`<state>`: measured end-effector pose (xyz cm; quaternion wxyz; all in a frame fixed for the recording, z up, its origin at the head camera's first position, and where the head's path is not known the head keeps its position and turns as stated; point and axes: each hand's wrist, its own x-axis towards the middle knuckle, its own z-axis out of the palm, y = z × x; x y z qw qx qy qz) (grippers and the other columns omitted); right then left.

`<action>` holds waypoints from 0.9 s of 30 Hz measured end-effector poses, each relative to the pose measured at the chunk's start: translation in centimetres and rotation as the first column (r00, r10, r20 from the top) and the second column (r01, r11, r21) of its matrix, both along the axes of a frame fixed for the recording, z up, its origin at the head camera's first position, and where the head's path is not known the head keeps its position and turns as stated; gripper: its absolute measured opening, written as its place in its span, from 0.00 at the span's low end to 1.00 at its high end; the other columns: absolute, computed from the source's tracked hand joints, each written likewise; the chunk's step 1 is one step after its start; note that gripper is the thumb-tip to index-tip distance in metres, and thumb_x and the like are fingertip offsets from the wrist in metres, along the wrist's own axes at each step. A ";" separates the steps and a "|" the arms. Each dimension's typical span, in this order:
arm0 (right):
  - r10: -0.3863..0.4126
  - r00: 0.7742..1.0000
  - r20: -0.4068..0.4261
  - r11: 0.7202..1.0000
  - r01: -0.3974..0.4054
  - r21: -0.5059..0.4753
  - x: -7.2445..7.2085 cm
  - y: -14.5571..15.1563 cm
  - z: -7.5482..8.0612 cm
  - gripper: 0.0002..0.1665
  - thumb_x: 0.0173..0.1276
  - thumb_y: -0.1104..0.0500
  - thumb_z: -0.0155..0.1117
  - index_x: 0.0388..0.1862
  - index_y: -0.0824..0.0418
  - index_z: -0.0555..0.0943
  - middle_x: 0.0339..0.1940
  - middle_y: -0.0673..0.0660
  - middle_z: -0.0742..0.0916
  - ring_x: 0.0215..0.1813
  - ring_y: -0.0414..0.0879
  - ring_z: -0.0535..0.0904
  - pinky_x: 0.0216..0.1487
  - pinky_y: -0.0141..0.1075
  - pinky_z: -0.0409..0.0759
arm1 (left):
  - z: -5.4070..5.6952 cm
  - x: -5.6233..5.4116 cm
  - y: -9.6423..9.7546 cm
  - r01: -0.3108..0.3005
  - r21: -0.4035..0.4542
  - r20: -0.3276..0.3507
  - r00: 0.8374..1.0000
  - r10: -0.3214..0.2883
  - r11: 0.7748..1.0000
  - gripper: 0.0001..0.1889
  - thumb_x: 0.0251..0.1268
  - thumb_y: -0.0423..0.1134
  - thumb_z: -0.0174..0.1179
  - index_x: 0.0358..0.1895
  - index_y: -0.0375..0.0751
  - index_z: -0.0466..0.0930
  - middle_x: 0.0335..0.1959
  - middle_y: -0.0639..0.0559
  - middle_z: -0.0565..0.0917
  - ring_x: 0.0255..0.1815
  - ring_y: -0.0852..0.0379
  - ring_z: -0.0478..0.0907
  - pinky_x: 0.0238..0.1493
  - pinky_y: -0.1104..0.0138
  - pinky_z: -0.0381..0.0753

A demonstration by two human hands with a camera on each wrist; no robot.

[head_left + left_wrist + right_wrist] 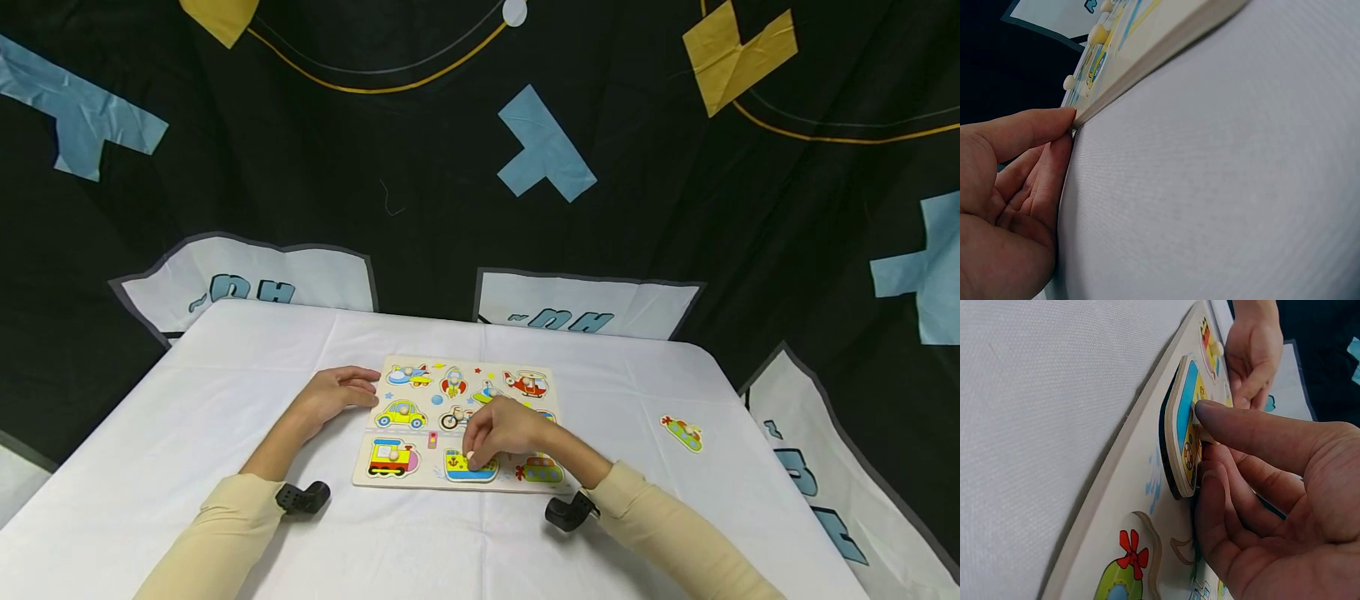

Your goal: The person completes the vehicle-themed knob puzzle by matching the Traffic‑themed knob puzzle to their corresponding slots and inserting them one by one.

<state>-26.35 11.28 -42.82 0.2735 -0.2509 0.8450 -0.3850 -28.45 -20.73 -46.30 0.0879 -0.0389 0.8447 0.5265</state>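
A wooden knob puzzle board (435,482) with vehicle pictures lies on the white table. My right hand (504,429) pinches the knob of the blue and yellow ship piece (471,475) at the board's lower middle. In the right wrist view this ship piece (1184,425) stands slightly tilted, with a dark gap along its lower edge. My left hand (330,396) touches the board's left edge with its fingertips, and its thumb (1041,128) meets the edge in the left wrist view. A loose green submarine piece (684,434) lies on the table to the right.
Train (392,458), car (401,414), plane (408,376), rocket (453,382) and helicopter (527,383) pieces sit in the board. A printed submarine (542,472) shows in the lower right recess. Behind the table (247,350) hangs a black curtain (337,167).
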 end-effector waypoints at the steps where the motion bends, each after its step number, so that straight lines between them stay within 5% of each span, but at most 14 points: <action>1: -0.004 1.000 0.001 1.000 0.004 0.001 0.0 0.0 0.0 0.09 0.50 0.63 0.81 0.29 0.57 0.88 0.20 0.47 0.86 0.25 0.36 0.76 0.27 0.29 0.68 | 0.0 0.0 0.0 0.000 -0.001 0.001 1.000 0.000 1.000 0.28 0.58 0.38 0.71 0.64 0.40 0.79 0.46 0.47 0.88 0.50 0.53 0.81 0.61 0.55 0.71; 27: -0.033 0.999 -0.005 0.999 0.033 0.027 0.4 -0.1 -0.2 0.08 0.51 0.62 0.81 0.29 0.56 0.88 0.21 0.47 0.85 0.25 0.38 0.75 0.28 0.30 0.67 | -0.2 -0.2 -0.1 0.001 0.007 0.004 1.000 -0.001 1.000 0.27 0.59 0.39 0.70 0.64 0.40 0.79 0.47 0.48 0.88 0.50 0.54 0.81 0.62 0.55 0.71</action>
